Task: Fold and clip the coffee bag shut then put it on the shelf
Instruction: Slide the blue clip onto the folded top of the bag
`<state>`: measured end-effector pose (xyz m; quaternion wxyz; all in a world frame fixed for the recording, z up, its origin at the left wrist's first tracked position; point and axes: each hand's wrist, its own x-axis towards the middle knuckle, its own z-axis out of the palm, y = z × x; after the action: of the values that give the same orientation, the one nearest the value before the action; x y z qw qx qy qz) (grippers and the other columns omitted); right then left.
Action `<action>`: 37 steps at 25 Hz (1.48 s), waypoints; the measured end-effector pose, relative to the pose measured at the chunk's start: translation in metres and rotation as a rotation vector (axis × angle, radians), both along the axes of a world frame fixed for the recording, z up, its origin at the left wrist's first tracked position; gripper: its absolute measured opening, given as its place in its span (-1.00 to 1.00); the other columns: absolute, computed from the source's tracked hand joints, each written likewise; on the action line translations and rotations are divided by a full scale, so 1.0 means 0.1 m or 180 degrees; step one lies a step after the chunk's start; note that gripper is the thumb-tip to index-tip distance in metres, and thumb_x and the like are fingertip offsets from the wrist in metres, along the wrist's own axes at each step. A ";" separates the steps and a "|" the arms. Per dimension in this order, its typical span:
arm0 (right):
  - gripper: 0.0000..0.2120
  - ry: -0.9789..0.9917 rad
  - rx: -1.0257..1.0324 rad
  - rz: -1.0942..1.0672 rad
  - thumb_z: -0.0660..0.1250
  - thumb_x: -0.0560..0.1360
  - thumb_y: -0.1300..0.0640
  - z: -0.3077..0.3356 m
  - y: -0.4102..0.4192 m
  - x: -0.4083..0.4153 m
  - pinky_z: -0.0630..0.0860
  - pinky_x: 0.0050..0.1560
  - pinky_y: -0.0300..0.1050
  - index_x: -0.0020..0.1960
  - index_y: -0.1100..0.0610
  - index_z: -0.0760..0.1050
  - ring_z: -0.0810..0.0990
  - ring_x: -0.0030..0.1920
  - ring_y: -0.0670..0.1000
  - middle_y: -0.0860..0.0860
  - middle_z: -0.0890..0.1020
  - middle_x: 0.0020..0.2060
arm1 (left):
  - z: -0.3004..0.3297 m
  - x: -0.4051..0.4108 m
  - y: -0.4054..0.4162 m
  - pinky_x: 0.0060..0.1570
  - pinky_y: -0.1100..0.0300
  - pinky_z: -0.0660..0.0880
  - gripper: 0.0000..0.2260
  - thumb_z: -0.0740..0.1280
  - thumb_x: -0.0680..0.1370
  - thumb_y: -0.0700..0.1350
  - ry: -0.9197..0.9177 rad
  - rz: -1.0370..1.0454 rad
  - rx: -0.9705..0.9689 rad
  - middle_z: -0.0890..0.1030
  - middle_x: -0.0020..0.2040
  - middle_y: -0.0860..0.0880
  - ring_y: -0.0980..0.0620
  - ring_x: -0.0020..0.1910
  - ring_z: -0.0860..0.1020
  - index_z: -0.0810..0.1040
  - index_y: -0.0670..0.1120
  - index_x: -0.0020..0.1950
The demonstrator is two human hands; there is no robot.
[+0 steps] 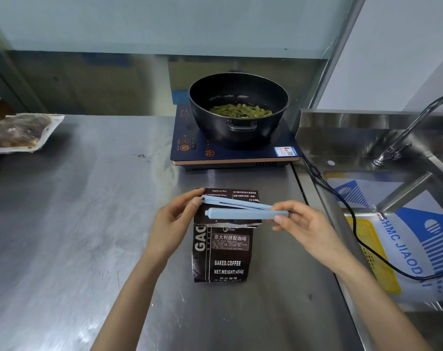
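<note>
Centre of the frame, the coffee bag lies flat on the steel tabletop, its top already folded over. The pale blue clip hangs just above that fold, arms spread in a narrow V, not yet closed on it. The left hand pinches the clip's open end, the right hand grips the hinge end. Clipping and shelving are, by my reckoning, both left (no shelf in sight). The bag reads "BAKED.COFFEE", "NET.WEIGHT:454g" and a partial "GAO".
</note>
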<state>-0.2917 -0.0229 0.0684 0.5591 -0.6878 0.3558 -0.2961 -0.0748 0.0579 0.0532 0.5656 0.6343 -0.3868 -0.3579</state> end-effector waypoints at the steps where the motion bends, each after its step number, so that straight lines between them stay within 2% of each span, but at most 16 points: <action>1: -0.86 -0.0040 0.0004 -0.0089 0.23 0.46 0.35 0.01 -0.01 -0.01 0.51 -0.22 -0.45 -0.09 0.15 0.48 0.63 -0.24 -0.25 -0.02 0.61 -0.14 | -0.01 0.00 0.01 -0.18 0.58 0.42 -0.79 0.24 0.51 -0.12 -0.0050 -0.0094 -0.0011 0.60 0.02 0.10 0.37 -0.07 0.55 0.53 0.12 0.08; 5: -0.83 -0.0170 -0.0026 -0.0535 0.23 0.47 0.31 0.02 -0.10 -0.11 0.54 -0.19 -0.42 -0.11 0.07 0.51 0.64 -0.20 -0.20 -0.07 0.66 -0.20 | -0.07 0.03 0.02 -0.02 0.52 0.45 -0.64 0.22 0.51 -0.24 -0.0153 -0.0182 -0.0081 0.54 0.10 0.08 0.13 0.14 0.50 0.39 0.01 0.28; 8: -0.82 -0.0170 0.0001 -0.0894 0.23 0.48 0.25 -0.02 -0.20 -0.22 0.57 -0.02 -0.32 -0.14 0.00 0.52 0.65 -0.17 -0.16 -0.09 0.69 -0.27 | -0.11 0.04 0.03 0.06 0.45 0.45 -0.65 0.22 0.51 -0.27 -0.0109 -0.0187 -0.0131 0.55 0.12 0.04 0.05 0.18 0.51 0.38 -0.06 0.28; 10: -0.84 -0.0161 0.0082 -0.0983 0.23 0.48 0.24 -0.04 -0.24 -0.29 0.55 0.02 -0.27 -0.13 0.02 0.52 0.66 -0.14 -0.14 -0.13 0.70 -0.26 | -0.12 0.05 0.04 0.08 0.42 0.45 -0.65 0.22 0.51 -0.27 -0.0093 -0.0216 -0.0143 0.56 0.12 0.03 0.07 0.18 0.51 0.39 -0.06 0.27; 13: -0.84 0.0015 0.0127 -0.0863 0.25 0.48 0.24 -0.05 -0.25 -0.33 0.54 0.00 -0.33 -0.14 0.01 0.53 0.66 -0.13 -0.15 -0.20 0.70 -0.27 | -0.12 0.05 0.06 0.07 0.42 0.47 -0.66 0.24 0.50 -0.27 -0.0068 -0.0225 -0.0178 0.56 0.10 0.08 0.11 0.15 0.52 0.41 -0.01 0.24; 15: -0.81 0.0100 0.0154 -0.0772 0.25 0.47 0.27 -0.05 -0.22 -0.30 0.54 -0.04 -0.41 -0.16 0.01 0.53 0.65 -0.16 -0.16 -0.12 0.70 -0.28 | -0.12 0.05 0.07 0.00 0.46 0.49 -0.65 0.25 0.49 -0.27 -0.0073 -0.0200 -0.0174 0.55 0.08 0.10 0.12 0.10 0.54 0.42 0.06 0.20; 18: -0.82 0.0163 0.0180 -0.0620 0.23 0.48 0.31 -0.05 -0.20 -0.20 0.51 -0.11 -0.48 -0.14 0.06 0.52 0.64 -0.19 -0.22 -0.04 0.64 -0.15 | -0.11 0.05 0.09 -0.07 0.50 0.47 -0.64 0.25 0.49 -0.28 -0.0111 -0.0180 -0.0134 0.54 0.04 0.11 0.13 0.04 0.54 0.42 0.12 0.16; 22: -0.86 0.0237 0.0227 -0.0459 0.25 0.47 0.29 -0.06 -0.20 -0.06 0.50 -0.01 -0.42 -0.11 0.08 0.52 0.62 -0.22 -0.22 -0.07 0.62 -0.12 | -0.10 0.05 0.11 -0.06 0.50 0.47 -0.63 0.25 0.49 -0.29 -0.0088 -0.0230 -0.0119 0.54 0.03 0.11 0.12 0.06 0.54 0.41 0.09 0.18; 25: -0.86 0.0274 0.0208 -0.0385 0.27 0.46 0.26 -0.08 -0.21 0.05 0.49 -0.01 -0.42 -0.09 0.03 0.51 0.61 -0.14 -0.15 -0.11 0.62 -0.09 | -0.10 0.06 0.12 -0.06 0.51 0.46 -0.63 0.25 0.48 -0.28 -0.0068 -0.0234 -0.0091 0.54 0.04 0.11 0.12 0.07 0.53 0.41 0.09 0.19; 28: -0.84 0.0252 0.0231 -0.0305 0.28 0.46 0.24 -0.12 -0.20 0.16 0.48 0.06 -0.39 -0.05 0.01 0.50 0.60 -0.08 -0.22 -0.11 0.61 -0.04 | -0.09 0.06 0.12 -0.07 0.50 0.46 -0.64 0.26 0.49 -0.27 -0.0085 -0.0227 -0.0055 0.54 0.04 0.12 0.15 0.06 0.54 0.42 0.09 0.20; 32: -0.80 0.0248 0.0229 -0.0198 0.29 0.46 0.25 -0.14 -0.19 0.31 0.48 -0.04 -0.50 -0.05 -0.04 0.47 0.58 -0.09 -0.31 -0.14 0.59 -0.05 | -0.07 0.04 0.14 -0.15 0.54 0.44 -0.64 0.26 0.49 -0.27 -0.0058 -0.0177 -0.0052 0.51 0.03 0.17 0.30 -0.03 0.54 0.41 0.12 0.17; 35: -0.81 0.0197 0.0202 -0.0242 0.28 0.46 0.25 -0.16 -0.16 0.37 0.47 -0.13 -0.53 -0.04 -0.03 0.47 0.57 -0.14 -0.38 -0.15 0.59 -0.08 | -0.07 0.05 0.13 -0.17 0.55 0.44 -0.64 0.26 0.49 -0.26 -0.0017 -0.0174 -0.0009 0.53 0.07 0.07 0.18 0.05 0.53 0.42 0.10 0.20; 37: -0.80 0.0075 0.0216 -0.0345 0.28 0.46 0.26 -0.17 -0.15 0.40 0.47 -0.18 -0.52 -0.07 -0.05 0.49 0.57 -0.15 -0.37 -0.14 0.60 -0.10 | -0.07 0.05 0.13 -0.17 0.56 0.42 -0.63 0.27 0.49 -0.25 -0.0062 -0.0150 0.0037 0.52 0.10 -0.02 0.19 0.07 0.51 0.42 0.12 0.20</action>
<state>-0.2515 -0.0376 0.0510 0.5610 -0.6517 0.4089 -0.3056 -0.0696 0.0710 0.0460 0.5495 0.6318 -0.4050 -0.3672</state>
